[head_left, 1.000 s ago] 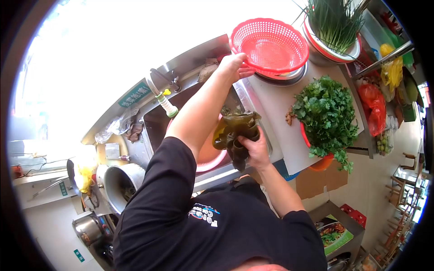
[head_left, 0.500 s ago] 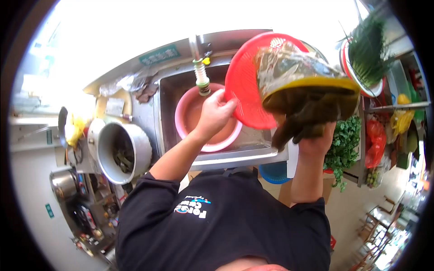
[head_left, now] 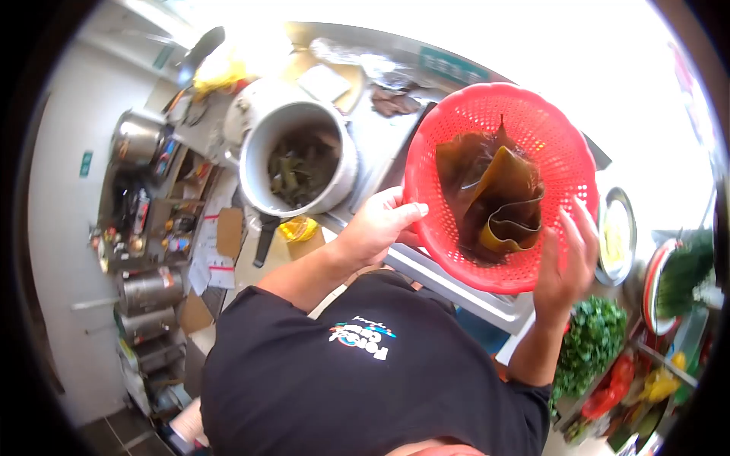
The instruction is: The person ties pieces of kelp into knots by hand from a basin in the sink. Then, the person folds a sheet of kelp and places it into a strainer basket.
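Observation:
My left hand [head_left: 382,225] is closed on the near left rim of a red plastic colander [head_left: 572,156], thumb over the edge. The colander is tilted toward me above the sink's front edge. Inside it lie broad, brown-green folded sheets that look like kelp [head_left: 487,199], wet and glossy. At the colander's right side my right hand [head_left: 564,262] has its fingers spread over the rim and inner wall, slightly blurred. Whether those fingers touch the plastic I cannot tell. To the left stands a large metal pot [head_left: 346,171] with dark green-brown strips inside.
A board with a cleaver [head_left: 324,82] and crumpled plastic wrap [head_left: 372,64] lie behind the pot. The pot's black handle [head_left: 266,239] juts toward me. On the right are a metal bowl [head_left: 617,235], leafy greens [head_left: 589,346] and a basin of long green stalks [head_left: 660,292].
The kelp sheets have left my right hand and now lie in the colander. My left hand still holds the colander. The view has turned left toward the pot.

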A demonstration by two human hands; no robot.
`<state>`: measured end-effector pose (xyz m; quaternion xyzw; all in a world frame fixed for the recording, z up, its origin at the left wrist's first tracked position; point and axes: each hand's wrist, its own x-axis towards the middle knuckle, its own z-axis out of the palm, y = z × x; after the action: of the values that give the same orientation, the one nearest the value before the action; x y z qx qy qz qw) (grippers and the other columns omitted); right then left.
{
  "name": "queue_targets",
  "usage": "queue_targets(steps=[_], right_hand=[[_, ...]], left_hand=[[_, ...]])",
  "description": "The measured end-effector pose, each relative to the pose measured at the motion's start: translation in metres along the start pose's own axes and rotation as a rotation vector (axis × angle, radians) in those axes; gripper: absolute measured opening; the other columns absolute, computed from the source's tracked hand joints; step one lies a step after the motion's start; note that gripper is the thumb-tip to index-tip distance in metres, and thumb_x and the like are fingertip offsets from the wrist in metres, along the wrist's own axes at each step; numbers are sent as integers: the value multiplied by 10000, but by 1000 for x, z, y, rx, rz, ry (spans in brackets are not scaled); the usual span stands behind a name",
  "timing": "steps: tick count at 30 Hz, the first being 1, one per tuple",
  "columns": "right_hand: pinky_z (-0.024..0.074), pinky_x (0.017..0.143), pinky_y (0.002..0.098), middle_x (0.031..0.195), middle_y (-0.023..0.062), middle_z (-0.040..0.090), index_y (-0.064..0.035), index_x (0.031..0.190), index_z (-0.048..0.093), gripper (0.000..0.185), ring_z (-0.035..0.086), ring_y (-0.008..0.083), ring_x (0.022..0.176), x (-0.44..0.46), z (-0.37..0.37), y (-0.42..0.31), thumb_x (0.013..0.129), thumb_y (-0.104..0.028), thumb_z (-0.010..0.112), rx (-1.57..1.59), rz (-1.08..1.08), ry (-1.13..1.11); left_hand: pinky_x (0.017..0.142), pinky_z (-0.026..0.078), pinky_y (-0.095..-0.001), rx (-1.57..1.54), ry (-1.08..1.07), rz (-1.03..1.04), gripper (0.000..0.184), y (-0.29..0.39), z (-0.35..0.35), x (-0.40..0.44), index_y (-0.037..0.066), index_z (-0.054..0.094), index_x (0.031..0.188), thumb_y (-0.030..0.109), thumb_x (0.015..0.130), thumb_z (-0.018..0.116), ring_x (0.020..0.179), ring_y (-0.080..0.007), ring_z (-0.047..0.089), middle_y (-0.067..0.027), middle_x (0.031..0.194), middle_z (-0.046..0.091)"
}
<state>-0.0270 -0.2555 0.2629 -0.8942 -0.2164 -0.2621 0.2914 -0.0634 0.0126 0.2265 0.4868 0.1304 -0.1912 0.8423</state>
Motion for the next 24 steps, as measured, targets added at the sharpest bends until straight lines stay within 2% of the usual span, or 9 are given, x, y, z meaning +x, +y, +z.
queue_targets(steps=[2,4,6,12,14,16,18,21,24], right_hand=[[460,950,428,1183,214,608,30,1141,610,284,583,352,1086,6,-3,-16,862,-17,639,1,-93,102],[469,936,438,1154,219,612,40,1069,613,172,586,341,1080,0,0,-19,904,-4,596,105,-77,216],[474,929,427,1130,208,615,35,1081,612,171,592,322,1070,-4,4,-19,916,-4,585,135,-63,261],[474,930,379,1126,168,620,32,1053,628,145,597,275,1055,-25,31,-14,919,3,578,256,187,99],[473,925,358,1119,150,628,27,1035,637,138,598,259,1046,-37,46,-9,910,11,580,267,237,92],[475,916,353,1105,146,633,21,1040,638,153,602,256,1027,-55,55,-3,896,21,586,287,311,-45],[481,894,332,1074,131,633,22,1071,630,182,607,239,992,-69,66,-3,897,15,576,227,389,-179],[515,812,308,1039,132,617,25,1123,617,242,630,214,912,-104,98,12,900,-69,610,295,571,-330],[523,810,324,1063,136,625,-5,1136,624,255,641,237,894,-131,136,27,902,-105,614,277,658,-463]], left_hand=[[817,576,-343,-45,52,-3,252,17,-20,-17,2,550,1180,104,950,553,888,-190,685,-104,1087,658],[780,582,-333,-136,147,125,243,35,-39,-27,2,553,1169,110,951,546,875,-188,687,-110,1066,665],[795,585,-343,-179,205,307,223,52,-63,-24,6,558,1143,119,952,548,897,-198,685,-117,1070,662],[738,608,-395,-191,552,585,176,140,-166,19,2,546,1082,96,933,540,843,-262,681,-140,982,649],[739,601,-430,-119,676,604,179,170,-225,49,-31,530,1060,96,934,537,856,-288,673,-166,954,636],[666,609,-427,-163,749,596,153,192,-300,82,-3,519,1013,70,892,576,735,-296,658,-134,891,600],[674,608,-451,-226,716,544,198,208,-378,109,-17,502,1053,58,885,575,779,-320,649,-150,938,582],[692,605,-468,-156,735,452,224,209,-417,130,-13,491,1099,56,896,556,881,-336,632,-180,1030,569],[744,584,-529,-89,906,325,294,215,-431,142,4,479,1188,116,929,560,1043,-361,588,-220,1135,544]])
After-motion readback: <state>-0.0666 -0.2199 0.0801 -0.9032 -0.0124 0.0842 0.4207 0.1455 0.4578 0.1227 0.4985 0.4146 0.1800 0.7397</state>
